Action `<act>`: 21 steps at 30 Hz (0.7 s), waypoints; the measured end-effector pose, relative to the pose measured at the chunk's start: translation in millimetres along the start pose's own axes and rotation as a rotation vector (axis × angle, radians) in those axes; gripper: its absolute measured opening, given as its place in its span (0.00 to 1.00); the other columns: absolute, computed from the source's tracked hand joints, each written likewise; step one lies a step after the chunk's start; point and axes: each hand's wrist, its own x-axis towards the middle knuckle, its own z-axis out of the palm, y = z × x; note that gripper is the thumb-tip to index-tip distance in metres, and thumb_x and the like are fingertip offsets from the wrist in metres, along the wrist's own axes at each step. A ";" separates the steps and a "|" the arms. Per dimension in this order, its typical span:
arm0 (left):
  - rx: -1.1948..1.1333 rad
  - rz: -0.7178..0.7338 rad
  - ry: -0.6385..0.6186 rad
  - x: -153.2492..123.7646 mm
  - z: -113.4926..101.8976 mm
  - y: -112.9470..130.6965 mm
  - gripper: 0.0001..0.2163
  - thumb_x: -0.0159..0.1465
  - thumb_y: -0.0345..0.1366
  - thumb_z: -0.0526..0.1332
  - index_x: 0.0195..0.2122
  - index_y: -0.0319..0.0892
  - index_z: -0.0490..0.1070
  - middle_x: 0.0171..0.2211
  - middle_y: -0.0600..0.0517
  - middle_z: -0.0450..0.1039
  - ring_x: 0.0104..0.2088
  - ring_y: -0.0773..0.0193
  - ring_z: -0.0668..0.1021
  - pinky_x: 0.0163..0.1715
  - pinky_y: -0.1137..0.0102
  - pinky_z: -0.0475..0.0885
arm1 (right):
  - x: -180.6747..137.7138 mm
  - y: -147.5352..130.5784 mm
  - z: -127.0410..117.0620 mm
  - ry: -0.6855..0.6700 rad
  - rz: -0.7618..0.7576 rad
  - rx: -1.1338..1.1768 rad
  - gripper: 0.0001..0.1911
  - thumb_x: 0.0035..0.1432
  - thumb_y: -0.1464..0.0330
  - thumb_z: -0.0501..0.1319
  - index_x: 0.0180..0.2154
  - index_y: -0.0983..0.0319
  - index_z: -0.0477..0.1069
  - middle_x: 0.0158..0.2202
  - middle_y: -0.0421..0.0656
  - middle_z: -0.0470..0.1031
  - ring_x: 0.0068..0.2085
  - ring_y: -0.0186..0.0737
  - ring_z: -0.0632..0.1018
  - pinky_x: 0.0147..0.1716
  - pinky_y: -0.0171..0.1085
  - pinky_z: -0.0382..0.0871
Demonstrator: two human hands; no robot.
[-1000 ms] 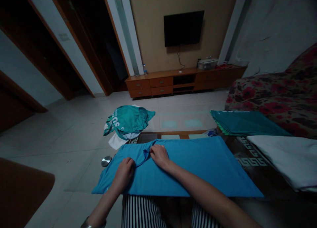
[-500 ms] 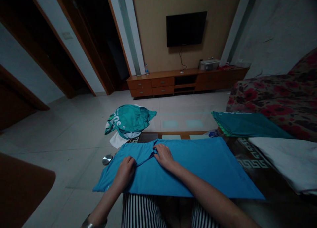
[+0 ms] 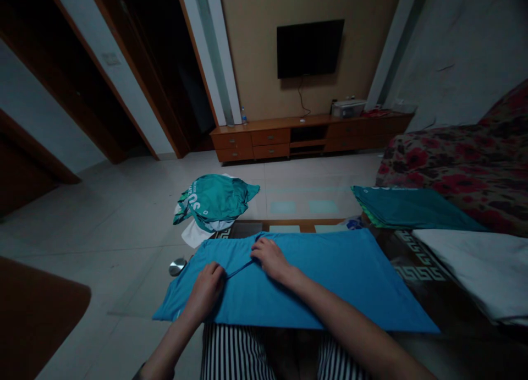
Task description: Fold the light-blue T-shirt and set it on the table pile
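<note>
Across Greek-key-patterned table (image 3: 421, 273), blue cloth (image 3: 338, 253) lies spread. Left hand (image 3: 208, 284) and right hand (image 3: 270, 258) pinch its edge (image 3: 240, 269), loosely looped one second ago, now drawn straight, seemingly smoother. Beyond, teal garments (image 3: 220, 198) lie heaped.

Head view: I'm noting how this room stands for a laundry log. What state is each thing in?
Blue cloth: spread out, mostly flat
Left hand: fingers curled, on the blue cloth
Right hand: fingers bent, on the blue cloth
Teal heap: crumpled
Teal stack: lying flat, layered
White cloth: laid out
Television: screen dark
Left-side drawers: shut
Bottle: upright
</note>
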 end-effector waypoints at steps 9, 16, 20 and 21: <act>0.054 -0.053 0.202 50.6 -0.1 -11.3 0.22 0.69 0.42 0.45 0.58 0.39 0.67 0.60 0.40 0.64 0.61 0.50 0.64 0.58 0.52 0.59 | 31.0 -10.5 0.2 0.110 0.087 -0.013 0.17 0.65 0.69 0.52 0.53 0.59 0.70 0.53 0.46 0.73 0.54 0.42 0.69 0.53 0.41 0.60; 0.178 -0.192 0.057 73.5 38.3 -17.0 0.28 0.68 0.46 0.43 0.66 0.39 0.54 0.68 0.44 0.48 0.67 0.50 0.52 0.60 0.44 0.51 | 25.8 13.7 29.0 0.021 0.044 -0.086 0.25 0.65 0.58 0.53 0.60 0.62 0.62 0.65 0.49 0.59 0.65 0.47 0.58 0.62 0.50 0.53; 0.181 -0.176 0.082 71.1 45.3 -28.0 0.30 0.67 0.48 0.42 0.67 0.38 0.53 0.68 0.43 0.46 0.68 0.49 0.51 0.61 0.44 0.50 | 11.4 45.1 18.4 0.042 0.052 -0.077 0.27 0.65 0.56 0.52 0.61 0.62 0.60 0.66 0.49 0.56 0.66 0.46 0.56 0.63 0.49 0.51; 0.179 -0.173 0.090 70.9 45.6 -29.0 0.30 0.67 0.49 0.42 0.67 0.38 0.53 0.68 0.43 0.46 0.67 0.49 0.51 0.61 0.44 0.50 | 6.6 52.4 13.3 0.048 0.068 -0.071 0.28 0.65 0.56 0.52 0.62 0.62 0.60 0.66 0.49 0.57 0.66 0.46 0.57 0.63 0.48 0.51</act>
